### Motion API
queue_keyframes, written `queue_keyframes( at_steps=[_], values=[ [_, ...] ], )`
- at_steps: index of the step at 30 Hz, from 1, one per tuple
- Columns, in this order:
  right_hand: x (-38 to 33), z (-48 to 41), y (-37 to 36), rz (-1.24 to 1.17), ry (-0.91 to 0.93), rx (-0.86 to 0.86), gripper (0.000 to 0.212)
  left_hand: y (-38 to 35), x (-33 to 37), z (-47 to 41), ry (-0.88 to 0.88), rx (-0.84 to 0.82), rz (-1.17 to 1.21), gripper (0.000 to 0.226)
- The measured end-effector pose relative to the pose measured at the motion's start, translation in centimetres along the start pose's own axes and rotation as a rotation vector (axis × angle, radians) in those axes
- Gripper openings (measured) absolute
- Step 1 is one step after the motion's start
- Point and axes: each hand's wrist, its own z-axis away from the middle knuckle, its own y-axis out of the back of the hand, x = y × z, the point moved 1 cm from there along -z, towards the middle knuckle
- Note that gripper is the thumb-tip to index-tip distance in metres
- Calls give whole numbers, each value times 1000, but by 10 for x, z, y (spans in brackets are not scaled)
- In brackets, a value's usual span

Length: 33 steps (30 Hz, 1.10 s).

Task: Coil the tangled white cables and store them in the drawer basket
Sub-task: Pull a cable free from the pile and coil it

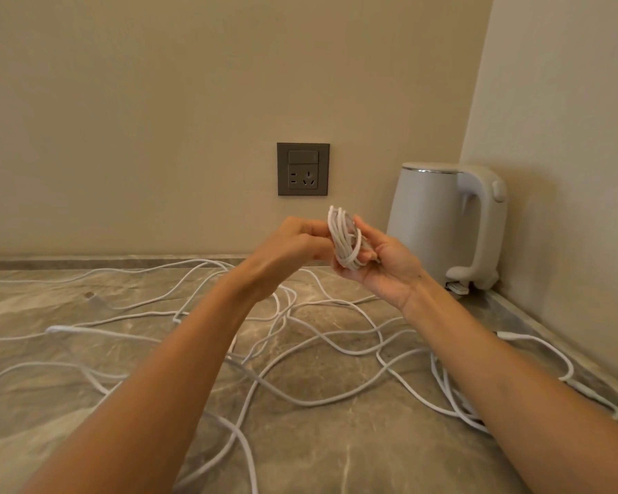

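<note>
Marbled countertop (33, 297) runs below the wall socket (303, 169), strewn with loose white cables (300, 351) that my forearms partly cover and the frame edges cut off. Just under the socket, my right hand (386, 269) grips a small coil (345, 240) in curled fingers. My left hand (286, 251) pinches its side, fingertips hidden behind the loops.

Cable coil (345, 240) held between left hand (289, 249) and right hand (386, 267), above countertop (336, 458); loose cables (300, 397) spread on it below. Kettle (432, 222) in back-right corner. Wall socket (303, 169) behind coil, left of kettle.
</note>
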Motion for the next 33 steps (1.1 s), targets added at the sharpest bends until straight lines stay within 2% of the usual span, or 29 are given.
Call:
queue_keyframes(
  at_steps=[3,8,10,15,18,20,23,26,31,33],
  values=[
    [-3,-2,-3,49,98,18,29,-2,0,-2,11,155,111,12],
    [5,-4,-7,361,155,-49,30,-5,-10,-5,61,439,97,13],
    [9,-4,-9,474,192,-47,32,-5,-13,-6,111,489,92,16],
    [8,-6,-7,522,243,-4,34,-4,-8,-6,181,293,196,18],
    [10,-4,-7,602,219,-14,38,2,-9,-6,322,239,204,11],
    [11,-2,-9,715,231,0,33,6,-11,-4,414,199,224,8],
    [12,-2,-8,829,248,5,34,8,-12,-2,442,161,265,8],
    [12,-1,-8,819,243,-30,39,9,-14,-2,440,126,294,12],
    [14,-5,-3,925,167,-19,38,4,-25,-2,448,128,158,10],
    [14,-6,-2,988,156,27,30,4,-29,-2,448,130,58,9]
  ],
)
